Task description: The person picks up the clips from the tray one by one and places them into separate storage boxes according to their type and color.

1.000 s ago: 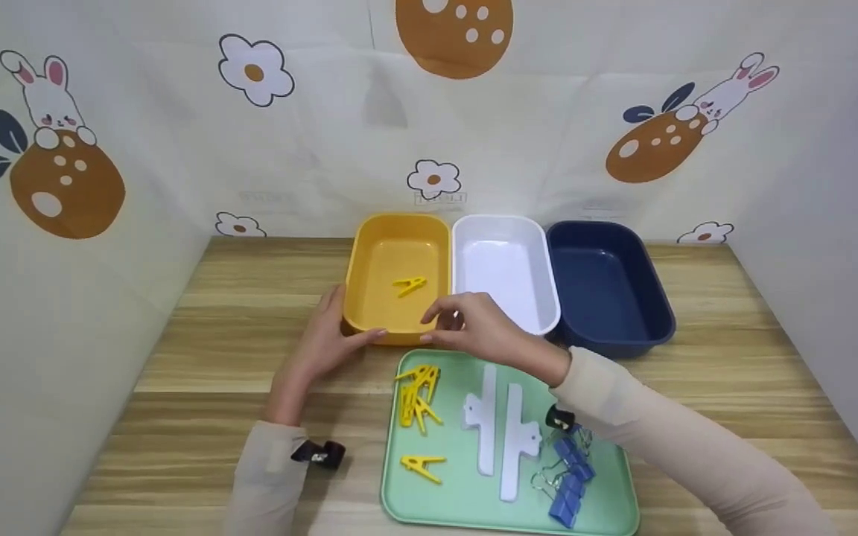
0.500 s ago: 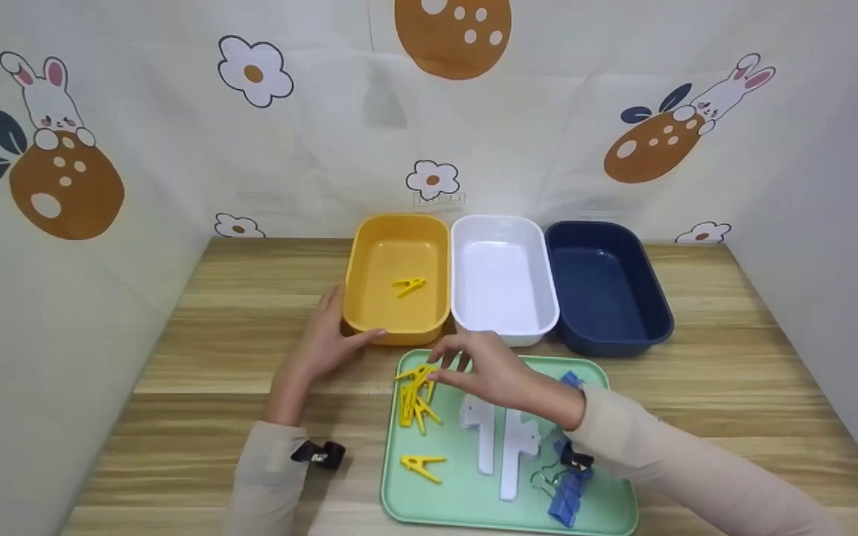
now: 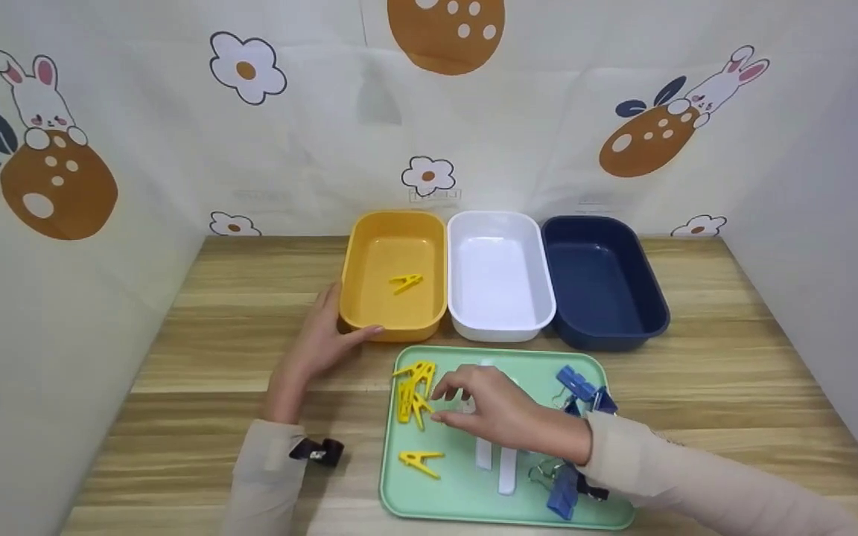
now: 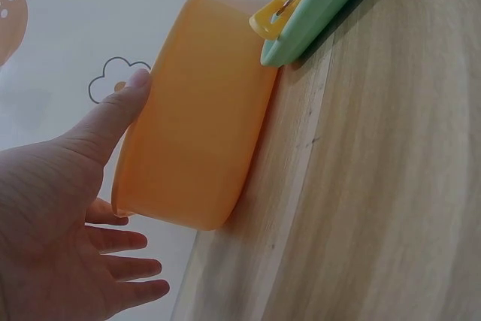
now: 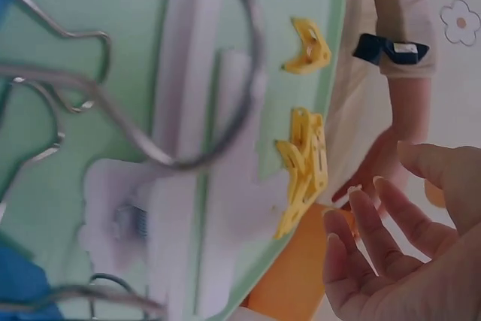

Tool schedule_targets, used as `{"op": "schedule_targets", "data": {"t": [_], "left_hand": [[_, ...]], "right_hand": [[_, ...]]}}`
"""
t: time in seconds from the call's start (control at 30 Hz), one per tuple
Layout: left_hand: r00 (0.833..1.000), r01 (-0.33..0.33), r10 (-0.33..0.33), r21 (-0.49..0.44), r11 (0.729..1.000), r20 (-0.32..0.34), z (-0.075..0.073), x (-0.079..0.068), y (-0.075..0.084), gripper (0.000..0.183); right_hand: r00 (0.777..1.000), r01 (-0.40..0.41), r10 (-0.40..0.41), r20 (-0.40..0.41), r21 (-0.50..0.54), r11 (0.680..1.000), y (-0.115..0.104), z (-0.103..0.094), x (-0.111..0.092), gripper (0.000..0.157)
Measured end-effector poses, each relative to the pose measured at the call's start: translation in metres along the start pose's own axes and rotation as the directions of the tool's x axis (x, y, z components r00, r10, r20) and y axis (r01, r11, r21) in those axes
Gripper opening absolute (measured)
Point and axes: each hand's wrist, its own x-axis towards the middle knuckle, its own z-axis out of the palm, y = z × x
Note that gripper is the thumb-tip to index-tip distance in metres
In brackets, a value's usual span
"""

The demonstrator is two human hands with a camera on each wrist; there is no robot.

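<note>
My left hand [image 3: 321,342] rests against the near left corner of the yellow bin [image 3: 392,333]; in the left wrist view its thumb touches the rim and its fingers are fairly straight. One yellow clothespin [image 3: 407,282] lies inside that bin. Over the green tray [image 3: 466,500] hovers my right hand [image 3: 500,409], thumb and fingers apart with nothing between them. Just left of its fingertips is a pile of yellow clothespins [image 3: 405,402]. A single yellow clothespin [image 3: 420,461] lies nearer me. Beneath the hand, two long white clips [image 3: 508,473] are partly hidden.
Blue binder clips [image 3: 564,491] with wire handles lie on the tray's right side, partly under the right sleeve. A white bin [image 3: 502,333] and a dark blue bin [image 3: 611,339] stand in a row beside the yellow one, behind the tray. A patterned sheet [image 3: 317,149] closes off the back.
My right hand has moved from the yellow bin's front edge back toward me, over the tray beside the clothespin pile. The left hand has stayed at the bin. The head view has shifted slightly.
</note>
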Motion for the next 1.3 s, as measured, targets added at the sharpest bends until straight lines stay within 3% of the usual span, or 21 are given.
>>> {"op": "schedule_targets", "data": {"t": [0.6,0.9,1.1,1.3], "left_hand": [[1.0,-0.006,0.006,0.022,1.0,-0.008,-0.001,0.002,-0.001,0.101],[1.0,-0.015,0.016,0.017,1.0,-0.009,-0.001,0.002,0.0,0.1],[1.0,-0.012,0.012,0.015,1.0,-0.005,0.0,0.001,0.0,0.101],[1.0,-0.021,0.021,0.032,0.999,-0.009,0.0,0.001,-0.001,0.102]], "right_hand": [[0.999,0.012,-0.009,0.049,-0.067,0.998,0.007,0.027,-0.019,0.037],[0.994,0.107,-0.109,-0.002,-0.153,0.982,0.018,0.042,-0.024,0.038],[1.0,0.027,-0.028,-0.001,-0.212,0.977,0.011,0.045,-0.024,0.042],[0.999,-0.021,0.027,0.024,-0.239,0.971,0.009,0.047,-0.022,0.035]]}}
